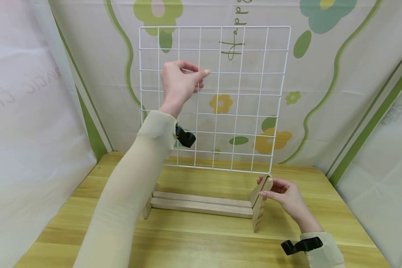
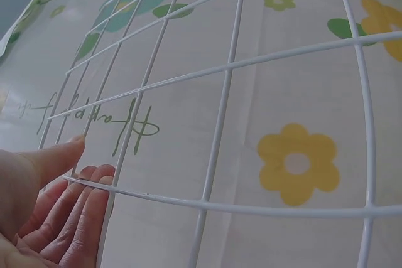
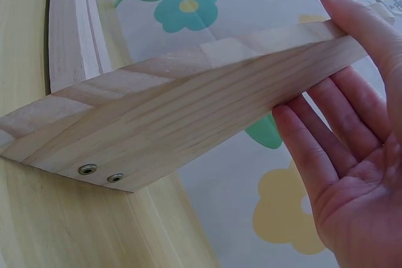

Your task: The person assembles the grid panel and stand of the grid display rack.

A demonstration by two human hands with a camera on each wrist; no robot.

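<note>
A white wire grid panel stands upright above a wooden stand, which has two slanted side boards joined by a grooved crossbar. My left hand holds the grid left of its middle, thumb in front and fingers behind the wires. At the stand's right side board, my right hand grips the upper end between thumb and fingers. The grid's lower right corner meets the top of that board; whether it sits in the slot I cannot tell. My left sleeve hides the grid's lower left corner and part of the left side board.
The stand rests on a wood-grain table. Behind it hangs a cloth backdrop printed with flowers, and white cloth hangs at the left side. Two screw heads show low on the right side board.
</note>
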